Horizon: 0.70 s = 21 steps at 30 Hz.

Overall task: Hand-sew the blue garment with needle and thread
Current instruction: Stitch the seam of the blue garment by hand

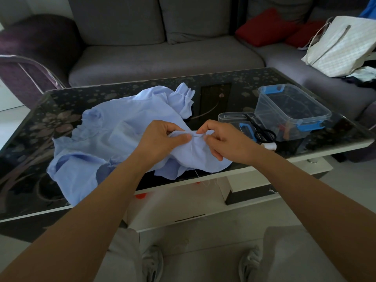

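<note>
A light blue garment (105, 139) lies crumpled on the dark glass table (234, 86), one part lifted toward me. My left hand (162, 139) pinches a raised fold of it between thumb and fingers. My right hand (225, 141) pinches the same fold from the right, thumb and forefinger closed where a thin needle (198, 135) seems to sit between the hands. A white thread (196, 171) hangs from the fabric past the table's front edge. Whether the right hand holds the needle itself is hard to tell.
To the right stand a clear plastic box with blue clips (291, 108), its lid (234, 119), black scissors (262, 133) and a white thread spool (269, 146). A grey sofa (162, 53) with red cushions and a white bag (341, 45) lies behind.
</note>
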### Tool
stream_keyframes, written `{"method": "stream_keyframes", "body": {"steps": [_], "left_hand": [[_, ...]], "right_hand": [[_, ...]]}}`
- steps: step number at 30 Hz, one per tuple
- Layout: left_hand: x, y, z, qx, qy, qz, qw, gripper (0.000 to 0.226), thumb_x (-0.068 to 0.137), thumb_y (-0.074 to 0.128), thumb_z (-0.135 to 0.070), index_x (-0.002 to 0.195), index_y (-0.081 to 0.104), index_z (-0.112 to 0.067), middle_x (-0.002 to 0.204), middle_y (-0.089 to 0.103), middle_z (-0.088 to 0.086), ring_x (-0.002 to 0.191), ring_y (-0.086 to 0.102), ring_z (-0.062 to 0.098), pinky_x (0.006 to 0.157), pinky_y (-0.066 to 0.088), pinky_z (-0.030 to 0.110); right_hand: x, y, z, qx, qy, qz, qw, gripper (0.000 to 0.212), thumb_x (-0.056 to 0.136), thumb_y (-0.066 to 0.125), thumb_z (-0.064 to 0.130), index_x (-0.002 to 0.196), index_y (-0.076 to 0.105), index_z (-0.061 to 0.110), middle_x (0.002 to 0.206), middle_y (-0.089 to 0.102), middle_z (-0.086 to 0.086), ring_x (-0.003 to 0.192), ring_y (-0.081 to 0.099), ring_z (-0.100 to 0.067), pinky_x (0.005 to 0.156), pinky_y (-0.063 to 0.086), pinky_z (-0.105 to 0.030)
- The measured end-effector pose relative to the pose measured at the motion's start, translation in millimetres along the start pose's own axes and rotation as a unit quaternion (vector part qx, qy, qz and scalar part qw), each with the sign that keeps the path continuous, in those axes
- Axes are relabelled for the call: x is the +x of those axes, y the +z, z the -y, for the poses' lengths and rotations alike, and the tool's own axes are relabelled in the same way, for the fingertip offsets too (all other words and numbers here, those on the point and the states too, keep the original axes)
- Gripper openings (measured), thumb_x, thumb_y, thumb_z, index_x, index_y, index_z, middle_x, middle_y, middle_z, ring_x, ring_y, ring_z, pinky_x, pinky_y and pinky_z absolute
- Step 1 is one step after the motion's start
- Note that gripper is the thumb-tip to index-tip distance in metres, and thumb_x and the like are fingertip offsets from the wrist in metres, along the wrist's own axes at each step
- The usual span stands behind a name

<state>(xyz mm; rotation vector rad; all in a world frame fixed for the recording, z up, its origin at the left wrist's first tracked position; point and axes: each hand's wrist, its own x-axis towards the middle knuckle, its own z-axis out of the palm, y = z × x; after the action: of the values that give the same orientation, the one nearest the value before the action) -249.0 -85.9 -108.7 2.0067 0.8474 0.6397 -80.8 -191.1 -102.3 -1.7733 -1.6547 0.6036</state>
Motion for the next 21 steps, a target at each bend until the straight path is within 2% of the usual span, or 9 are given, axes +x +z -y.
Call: {"method": "stream_keyframes", "body": {"steps": [2, 6, 10, 16, 21], "left_hand": [[-0.2, -0.1, 0.0, 0.004, -0.002, 0.005, 1.000, 0.015, 0.087, 0.071, -0.020, 0.077, 0.071, -0.010, 0.069, 0.064, -0.001, 0.059, 0.056, -0.003, 0.056, 0.040, 0.007], [-0.1, -2.0, 1.6, -0.010, -0.009, 0.002, 1.000, 0.021, 0.090, 0.068, -0.021, 0.088, 0.074, -0.001, 0.086, 0.072, 0.012, 0.076, 0.061, 0.008, 0.066, 0.046, 0.012], [-1.0, -2.7, -0.2, -0.038, -0.023, 0.013, 0.999, 0.018, 0.091, 0.067, -0.019, 0.092, 0.075, -0.003, 0.093, 0.073, 0.011, 0.082, 0.062, 0.008, 0.072, 0.049, 0.016], [-2.1, -5.1, -3.6, -0.115, -0.072, 0.049, 0.989, 0.014, 0.093, 0.063, -0.019, 0.094, 0.075, -0.012, 0.095, 0.075, 0.008, 0.090, 0.067, 0.015, 0.083, 0.054, 0.028], [-2.9, -7.1, -6.3, -0.148, -0.088, 0.075, 0.982, 0.019, 0.094, 0.060, -0.018, 0.101, 0.073, -0.006, 0.102, 0.073, 0.017, 0.096, 0.067, 0.025, 0.091, 0.053, 0.036]], "right_hand": [[-0.5, 1.0, 0.2, -0.001, -0.001, -0.001, 1.000, 0.019, 0.101, 0.041, 0.009, 0.112, 0.056, 0.008, 0.043, 0.050, 0.007, 0.042, 0.049, -0.003, 0.054, 0.043, -0.011], [1.0, -1.8, -2.3, 0.023, 0.002, 0.001, 1.000, 0.019, 0.101, 0.042, 0.010, 0.111, 0.058, 0.010, 0.045, 0.053, 0.013, 0.047, 0.050, -0.003, 0.055, 0.043, -0.014], [-0.6, -5.0, -3.4, 0.065, 0.001, 0.013, 0.998, 0.021, 0.101, 0.042, 0.009, 0.113, 0.059, 0.009, 0.050, 0.050, 0.011, 0.049, 0.047, -0.001, 0.054, 0.040, -0.012], [-2.0, -8.4, -1.1, 0.096, -0.011, 0.027, 0.995, 0.018, 0.102, 0.043, 0.010, 0.110, 0.058, 0.007, 0.056, 0.046, 0.005, 0.049, 0.042, -0.002, 0.052, 0.038, -0.012], [-3.1, -9.9, 0.0, 0.123, -0.025, 0.037, 0.991, 0.015, 0.102, 0.042, 0.010, 0.107, 0.057, 0.010, 0.054, 0.042, 0.006, 0.047, 0.038, -0.004, 0.049, 0.035, -0.013]]}}
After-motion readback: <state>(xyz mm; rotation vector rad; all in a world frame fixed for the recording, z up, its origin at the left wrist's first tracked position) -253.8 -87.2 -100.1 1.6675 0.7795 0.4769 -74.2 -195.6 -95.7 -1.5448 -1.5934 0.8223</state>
